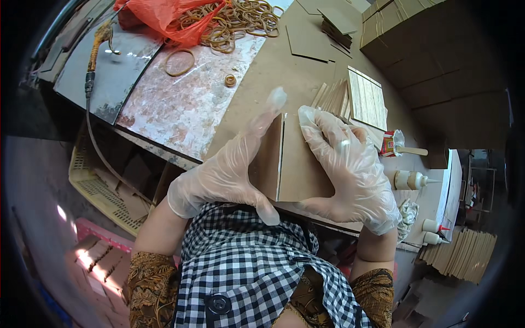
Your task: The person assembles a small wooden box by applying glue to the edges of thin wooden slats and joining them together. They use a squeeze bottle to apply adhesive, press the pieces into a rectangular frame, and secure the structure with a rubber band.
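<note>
Two brown fiberboard panels meet between my gloved hands near the table's front edge. The left panel [267, 167] is darker. A thin pale line runs along the seam where it meets the right panel [299, 170]. My left hand [229, 167], in a clear plastic glove, is spread beside the left panel, fingers stretched and thumb apart. My right hand [353, 167], gloved too, spans the right panel, with fingertips toward its far end and thumb at its near edge. Its palm hides the panel's right side.
Right of my hands stand wooden slat panels [367, 98], a red-and-white tub [390, 143] with a stick and a glue bottle [411, 180]. Rubber bands [240, 24] and a red bag [158, 22] lie at the back. Stacked brown boxes [437, 71] border the far right.
</note>
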`<control>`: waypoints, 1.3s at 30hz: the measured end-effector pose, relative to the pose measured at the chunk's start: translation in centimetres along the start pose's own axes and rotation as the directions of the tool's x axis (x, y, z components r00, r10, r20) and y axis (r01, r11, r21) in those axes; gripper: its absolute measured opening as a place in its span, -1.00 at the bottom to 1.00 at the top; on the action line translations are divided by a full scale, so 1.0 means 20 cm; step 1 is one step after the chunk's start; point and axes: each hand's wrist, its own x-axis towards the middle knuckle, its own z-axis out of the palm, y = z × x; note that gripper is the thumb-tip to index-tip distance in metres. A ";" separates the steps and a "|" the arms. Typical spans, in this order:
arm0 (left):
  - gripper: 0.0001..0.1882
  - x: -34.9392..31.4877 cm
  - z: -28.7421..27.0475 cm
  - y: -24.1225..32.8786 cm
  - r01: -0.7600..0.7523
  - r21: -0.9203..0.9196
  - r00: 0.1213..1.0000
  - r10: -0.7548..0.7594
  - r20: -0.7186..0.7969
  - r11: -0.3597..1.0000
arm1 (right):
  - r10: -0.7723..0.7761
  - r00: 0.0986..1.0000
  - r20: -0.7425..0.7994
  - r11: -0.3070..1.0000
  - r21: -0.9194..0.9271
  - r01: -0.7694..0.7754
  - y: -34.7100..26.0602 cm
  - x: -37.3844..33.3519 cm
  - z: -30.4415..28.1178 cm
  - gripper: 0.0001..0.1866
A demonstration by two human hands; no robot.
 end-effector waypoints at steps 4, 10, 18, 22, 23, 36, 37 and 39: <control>0.47 0.02 0.00 -0.01 -0.048 0.105 0.999 0.050 -0.020 0.993 | -0.011 1.000 -0.008 1.000 0.016 0.011 0.00 0.00 0.00 0.15; 0.38 0.01 0.00 -0.01 -0.075 0.210 0.997 0.080 -0.015 0.975 | -0.026 1.000 -0.009 1.000 -0.007 0.026 0.00 0.00 0.00 0.11; 0.34 0.03 0.00 0.00 -0.067 0.167 0.997 0.072 -0.024 0.984 | -0.060 0.998 0.002 0.998 -0.028 0.060 0.02 0.00 0.01 0.07; 0.35 0.04 0.00 -0.01 -0.071 0.109 0.997 0.074 -0.023 0.991 | -0.094 0.995 -0.016 0.995 -0.044 0.094 0.02 0.00 0.01 0.04; 0.36 0.04 0.01 -0.02 -0.068 0.088 0.997 0.070 -0.027 0.994 | -0.099 0.995 -0.017 0.994 -0.038 0.098 0.03 0.00 0.02 0.04; 0.39 0.04 0.01 -0.03 -0.052 0.034 0.998 0.053 -0.035 0.998 | -0.093 0.995 -0.045 0.995 0.032 0.094 0.04 0.00 0.02 0.02; 0.39 0.04 0.02 -0.03 -0.049 0.031 0.998 0.051 -0.039 0.998 | -0.095 0.994 -0.047 0.994 0.051 0.097 0.05 0.00 0.02 0.02; 0.39 0.04 0.02 -0.03 -0.050 0.032 0.997 0.052 -0.051 0.998 | -0.089 0.995 -0.045 0.994 0.063 0.092 0.05 0.00 0.03 0.02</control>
